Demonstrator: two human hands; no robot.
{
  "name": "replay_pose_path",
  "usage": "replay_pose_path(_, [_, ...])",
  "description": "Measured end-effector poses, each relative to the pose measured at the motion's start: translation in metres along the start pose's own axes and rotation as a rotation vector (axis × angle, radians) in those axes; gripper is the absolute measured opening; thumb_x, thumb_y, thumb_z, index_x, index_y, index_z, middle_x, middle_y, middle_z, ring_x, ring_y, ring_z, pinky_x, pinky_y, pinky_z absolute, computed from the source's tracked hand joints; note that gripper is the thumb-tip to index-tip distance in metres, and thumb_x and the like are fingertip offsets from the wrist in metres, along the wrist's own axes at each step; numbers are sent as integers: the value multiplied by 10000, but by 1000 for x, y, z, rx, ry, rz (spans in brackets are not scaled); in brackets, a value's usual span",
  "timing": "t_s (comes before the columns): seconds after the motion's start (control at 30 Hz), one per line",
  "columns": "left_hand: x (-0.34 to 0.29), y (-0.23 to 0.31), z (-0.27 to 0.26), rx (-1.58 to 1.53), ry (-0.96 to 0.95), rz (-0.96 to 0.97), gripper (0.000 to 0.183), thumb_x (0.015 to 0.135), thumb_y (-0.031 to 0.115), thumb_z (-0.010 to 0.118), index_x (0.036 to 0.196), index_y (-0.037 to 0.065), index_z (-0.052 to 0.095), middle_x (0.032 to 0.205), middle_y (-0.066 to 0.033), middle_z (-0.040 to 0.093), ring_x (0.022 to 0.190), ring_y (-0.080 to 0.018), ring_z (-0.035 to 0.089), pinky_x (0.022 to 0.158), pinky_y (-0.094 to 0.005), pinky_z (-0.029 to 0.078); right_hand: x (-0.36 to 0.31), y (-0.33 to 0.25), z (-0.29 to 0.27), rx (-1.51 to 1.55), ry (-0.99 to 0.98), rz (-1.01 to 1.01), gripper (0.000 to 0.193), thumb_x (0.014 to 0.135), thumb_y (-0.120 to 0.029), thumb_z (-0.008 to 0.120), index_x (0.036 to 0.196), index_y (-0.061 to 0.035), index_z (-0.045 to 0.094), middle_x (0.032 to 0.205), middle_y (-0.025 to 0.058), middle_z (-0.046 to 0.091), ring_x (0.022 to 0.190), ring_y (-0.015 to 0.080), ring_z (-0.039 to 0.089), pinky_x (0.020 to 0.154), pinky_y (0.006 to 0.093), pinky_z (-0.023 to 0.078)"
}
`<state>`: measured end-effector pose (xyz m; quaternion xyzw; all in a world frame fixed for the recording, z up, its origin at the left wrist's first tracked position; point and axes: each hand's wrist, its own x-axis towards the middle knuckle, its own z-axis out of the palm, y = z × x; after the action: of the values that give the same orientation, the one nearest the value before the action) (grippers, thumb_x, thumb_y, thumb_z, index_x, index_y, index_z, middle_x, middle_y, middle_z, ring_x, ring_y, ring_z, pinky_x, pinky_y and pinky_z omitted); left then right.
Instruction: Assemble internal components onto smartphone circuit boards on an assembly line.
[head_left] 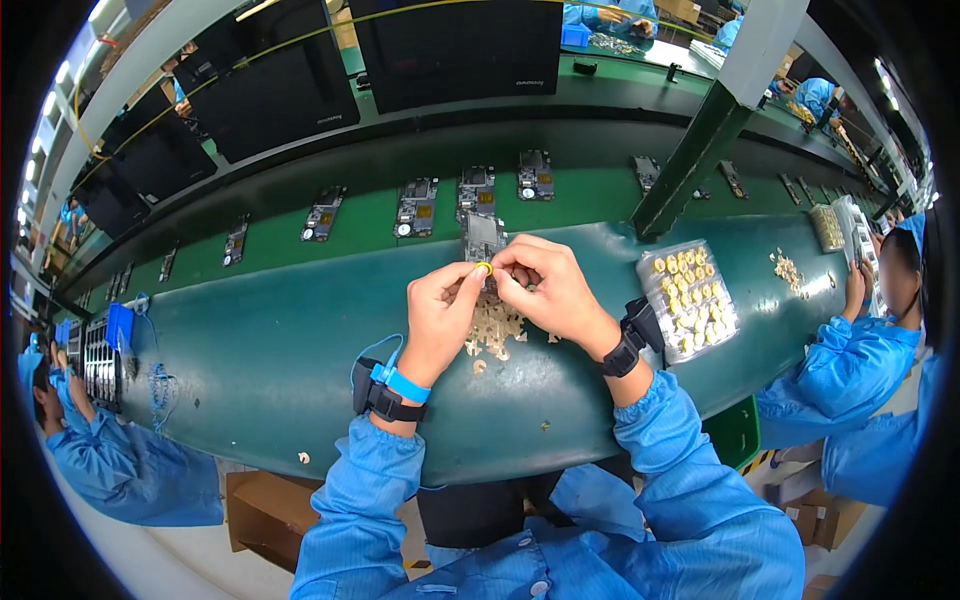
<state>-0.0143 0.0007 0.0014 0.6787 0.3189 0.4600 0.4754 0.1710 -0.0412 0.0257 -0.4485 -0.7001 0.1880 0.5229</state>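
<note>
Between the fingertips of both my hands is a small yellow-rimmed round part [485, 268]. My left hand [440, 308] pinches it with thumb and forefinger. From the other side, my right hand [558, 290] closes its thumb and fingertips on it. A circuit board [484, 232] lies just beyond my fingers, its near end partly hidden by them. Small beige cut pieces [492, 330] are heaped under and in front of my hands. To the right of my right hand stands a clear plastic tray [735, 318] holding rows of yellow round parts [688, 272].
More circuit boards [415, 208] sit in a line along the green strip [375, 215] behind the worktable [250, 340]. A green post [690, 160] rises at the right. Other people [850, 370] work at both sides. A blue cord [385, 345] runs from my left wrist.
</note>
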Motion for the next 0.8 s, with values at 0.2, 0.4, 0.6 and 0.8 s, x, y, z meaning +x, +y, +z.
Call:
replay_pose_path(0.2, [-2,1,-2,-14,-19,-11,174,1028,80,670,1072,-70,746,961,-34,744,869,-61,639,772,-223,522,0,3,0,10,-7,-6,121,869,-70,726,936,29,706,774,100,610,636,187,576,581,316,468])
replay_pose_path(0.4, [0,3,6,-121,96,59,160,1025,65,673,1085,-68,739,912,-38,753,830,-59,660,734,-228,542,-2,2,5,39,41,-21,117,853,-53,729,922,34,694,768,89,595,618,166,552,567,310,452])
replay_pose_path(0.6, [-1,-2,1,-116,7,58,165,1035,64,663,1110,-68,728,1052,-69,754,936,-88,678,814,-238,549,-4,4,9,60,65,12,104,843,-34,721,916,33,691,771,83,593,611,154,541,561,303,443])
replay_pose_path(0.8, [-1,-3,-3,-166,27,-9,170,1039,76,659,1103,-66,725,1031,-63,742,923,-90,673,828,-267,571,-3,-1,8,73,86,-22,94,834,-37,718,892,30,687,765,69,588,613,139,534,555,295,429])
